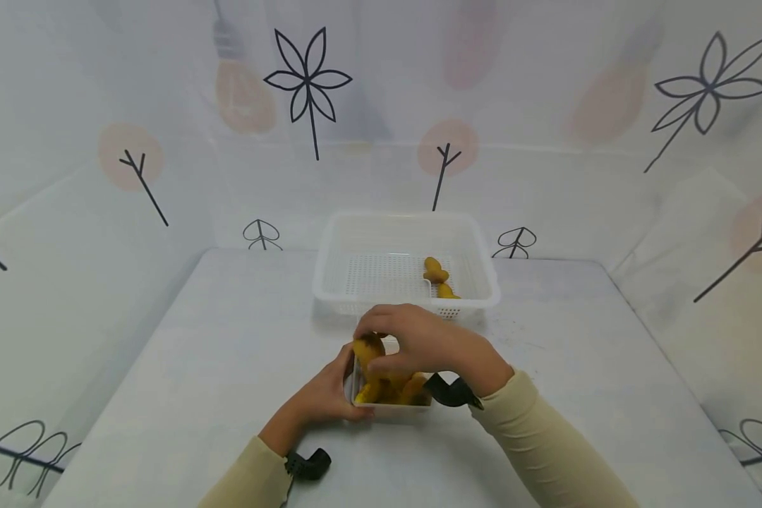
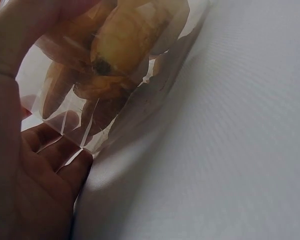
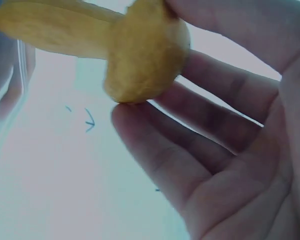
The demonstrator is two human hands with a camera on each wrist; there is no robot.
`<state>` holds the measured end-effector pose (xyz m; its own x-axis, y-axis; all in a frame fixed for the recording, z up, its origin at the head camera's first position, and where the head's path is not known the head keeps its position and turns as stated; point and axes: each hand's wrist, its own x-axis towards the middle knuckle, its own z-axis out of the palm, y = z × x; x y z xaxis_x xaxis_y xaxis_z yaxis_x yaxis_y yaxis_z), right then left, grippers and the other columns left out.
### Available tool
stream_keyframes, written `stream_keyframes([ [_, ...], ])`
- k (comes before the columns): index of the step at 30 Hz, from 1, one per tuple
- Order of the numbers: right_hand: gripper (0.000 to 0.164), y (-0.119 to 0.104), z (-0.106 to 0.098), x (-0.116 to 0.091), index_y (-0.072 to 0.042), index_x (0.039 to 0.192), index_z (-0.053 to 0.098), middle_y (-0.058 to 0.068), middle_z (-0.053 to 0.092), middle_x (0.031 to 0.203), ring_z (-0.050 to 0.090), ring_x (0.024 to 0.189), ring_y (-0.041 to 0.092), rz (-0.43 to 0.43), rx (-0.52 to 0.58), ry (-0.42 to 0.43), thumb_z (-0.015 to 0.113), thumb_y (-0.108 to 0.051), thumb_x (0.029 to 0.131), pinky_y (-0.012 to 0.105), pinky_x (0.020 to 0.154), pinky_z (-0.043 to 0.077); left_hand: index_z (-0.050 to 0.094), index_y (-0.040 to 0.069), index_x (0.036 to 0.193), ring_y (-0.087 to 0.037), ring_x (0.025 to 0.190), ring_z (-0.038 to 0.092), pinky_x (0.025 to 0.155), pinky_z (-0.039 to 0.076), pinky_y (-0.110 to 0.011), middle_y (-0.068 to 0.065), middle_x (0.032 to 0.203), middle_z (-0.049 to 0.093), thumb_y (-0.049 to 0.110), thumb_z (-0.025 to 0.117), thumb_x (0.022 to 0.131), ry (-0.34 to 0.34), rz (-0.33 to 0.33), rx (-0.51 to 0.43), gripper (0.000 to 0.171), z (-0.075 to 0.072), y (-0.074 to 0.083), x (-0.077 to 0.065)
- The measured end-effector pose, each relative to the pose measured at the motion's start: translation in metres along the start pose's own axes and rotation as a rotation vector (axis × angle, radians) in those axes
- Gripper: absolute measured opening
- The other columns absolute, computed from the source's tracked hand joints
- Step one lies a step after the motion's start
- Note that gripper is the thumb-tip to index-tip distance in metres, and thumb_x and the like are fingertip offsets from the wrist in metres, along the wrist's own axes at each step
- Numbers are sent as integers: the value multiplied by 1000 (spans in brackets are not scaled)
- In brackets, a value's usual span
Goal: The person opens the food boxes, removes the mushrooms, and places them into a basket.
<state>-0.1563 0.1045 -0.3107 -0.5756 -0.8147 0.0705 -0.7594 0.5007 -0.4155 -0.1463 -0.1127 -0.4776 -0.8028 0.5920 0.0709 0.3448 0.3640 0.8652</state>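
Note:
My right hand [image 1: 427,343] grips a yellow mushroom [image 3: 147,52] by its rounded cap, with the thick stem pointing left in the right wrist view. It is held over a small clear plastic box [image 1: 394,411] on the table. Several more yellow mushrooms [image 2: 125,42] lie inside, seen through the box wall in the left wrist view. My left hand [image 1: 320,396] holds the box at its left side, thumb at the near wall and fingers along the far left. Part of the box is hidden behind the right hand.
Just beyond the box stands a white perforated plastic basket [image 1: 327,279]. A few yellow mushrooms [image 1: 435,271] lie in its right part. The white table [image 1: 228,339] is bordered by printed cloth walls [image 1: 381,183] at the back and sides.

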Motion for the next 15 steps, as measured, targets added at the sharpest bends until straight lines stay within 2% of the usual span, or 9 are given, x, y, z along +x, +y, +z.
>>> stream_keyframes([
  [4,35,2,-5,-2,-19,118,65,-8,60,122,58,107,6,-48,-32,94,72,-31,87,25,95,51,14,37,148,-7,135,39,116,33,-39,14,148,35,41,86,66,4,-17,15,110,0,-1,1],
  [10,39,6,-12,-5,-15,121,64,-4,61,122,59,104,8,-82,-45,207,73,-31,86,23,89,53,15,36,148,-9,136,39,117,30,-45,7,148,38,40,86,66,5,-5,14,108,0,-2,1],
  [15,41,13,-17,-6,-13,121,64,-2,62,123,61,104,10,-89,-31,287,75,-27,84,23,85,54,19,24,148,-11,135,41,116,31,-45,7,143,42,42,86,66,2,16,35,107,0,-2,2],
])
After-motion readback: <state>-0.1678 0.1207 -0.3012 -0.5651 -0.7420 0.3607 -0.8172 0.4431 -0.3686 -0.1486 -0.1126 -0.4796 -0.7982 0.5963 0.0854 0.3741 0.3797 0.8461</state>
